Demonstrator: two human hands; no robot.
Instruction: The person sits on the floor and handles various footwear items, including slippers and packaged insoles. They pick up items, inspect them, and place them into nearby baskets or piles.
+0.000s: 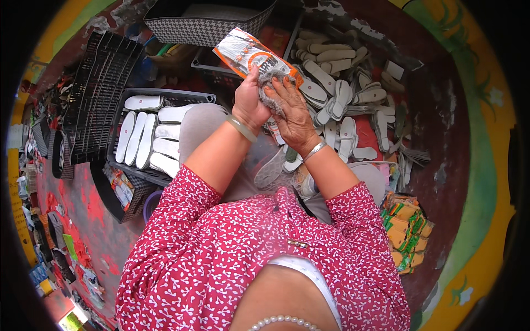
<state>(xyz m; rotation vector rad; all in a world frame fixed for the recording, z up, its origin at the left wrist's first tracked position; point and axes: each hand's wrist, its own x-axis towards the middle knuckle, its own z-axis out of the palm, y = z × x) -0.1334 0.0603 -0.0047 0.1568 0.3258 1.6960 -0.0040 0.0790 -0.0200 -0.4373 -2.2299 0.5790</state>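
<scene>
An orange-and-white printed packet (pixel 241 48) is held out in front of me, tilted, its far end pointing up and left. My left hand (pixel 251 106) is closed on the packet's near end, thumb up along its left edge. A grey fluffy piece (pixel 267 100) lies at that near end between both hands; its full shape is hidden. My right hand (pixel 293 120) presses on this fluffy piece from the right, its fingers laid over it and against the packet. Whether the piece is partly inside the packet I cannot tell.
A black crate (pixel 207 98) of white insoles (pixel 133 139) stands at left. Many loose insoles (pixel 343 96) are heaped at right. Orange-and-green packets (pixel 406 226) lie lower right. A checked bin (pixel 212 30) stands at the far side, and a black slatted crate (pixel 99 83) at far left.
</scene>
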